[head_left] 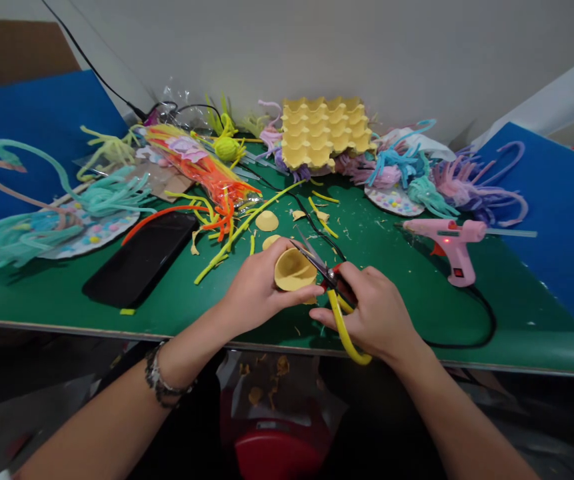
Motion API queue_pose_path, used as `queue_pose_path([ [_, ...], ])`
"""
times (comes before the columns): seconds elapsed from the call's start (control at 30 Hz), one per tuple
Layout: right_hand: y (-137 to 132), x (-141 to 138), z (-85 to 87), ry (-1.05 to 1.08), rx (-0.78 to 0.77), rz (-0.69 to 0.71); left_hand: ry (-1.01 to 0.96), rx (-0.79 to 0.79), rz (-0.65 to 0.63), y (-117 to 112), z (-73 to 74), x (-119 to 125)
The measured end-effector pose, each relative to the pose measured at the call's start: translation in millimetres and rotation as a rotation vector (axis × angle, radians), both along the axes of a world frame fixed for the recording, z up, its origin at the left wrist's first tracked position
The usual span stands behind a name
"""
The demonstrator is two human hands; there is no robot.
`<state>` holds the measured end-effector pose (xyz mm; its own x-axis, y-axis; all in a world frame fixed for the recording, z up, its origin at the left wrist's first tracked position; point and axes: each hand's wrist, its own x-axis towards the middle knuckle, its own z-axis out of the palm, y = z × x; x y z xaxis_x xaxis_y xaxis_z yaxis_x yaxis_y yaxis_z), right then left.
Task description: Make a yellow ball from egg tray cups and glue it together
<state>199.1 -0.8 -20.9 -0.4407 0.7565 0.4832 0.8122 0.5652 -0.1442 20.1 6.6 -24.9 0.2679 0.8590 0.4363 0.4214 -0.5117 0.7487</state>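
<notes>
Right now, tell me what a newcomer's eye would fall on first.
Probably the yellow egg carton at the back of the green table. In front, the left hand holds a yellow cup and the right hand has scissors at its rim. To the right is a pink glue gun.

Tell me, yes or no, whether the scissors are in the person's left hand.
No, the right hand holds the scissors, while the left hand holds a yellow cup.
</notes>
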Motion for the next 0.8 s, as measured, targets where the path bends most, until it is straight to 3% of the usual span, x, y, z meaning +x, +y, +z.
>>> queue_pose_path([
  [0.23,2.7,2.1,-3.7,0.043,0.015,0.004,-0.008,-0.012,-0.004,-0.4,0.3,0.2],
  [0.4,2.9,1.8,-2.9,0.111,-0.137,-0.001,-0.042,-0.046,-0.038,-0.7,0.4,0.9],
  [0.5,1.4,0.7,1.5,0.045,-0.216,-0.001,-0.081,-0.029,-0.071,0.0,-0.2,0.7],
  [0.8,3.5,2.1,4.7,-0.041,-0.140,0.030,-0.036,-0.073,-0.197,0.0,0.6,0.8],
])
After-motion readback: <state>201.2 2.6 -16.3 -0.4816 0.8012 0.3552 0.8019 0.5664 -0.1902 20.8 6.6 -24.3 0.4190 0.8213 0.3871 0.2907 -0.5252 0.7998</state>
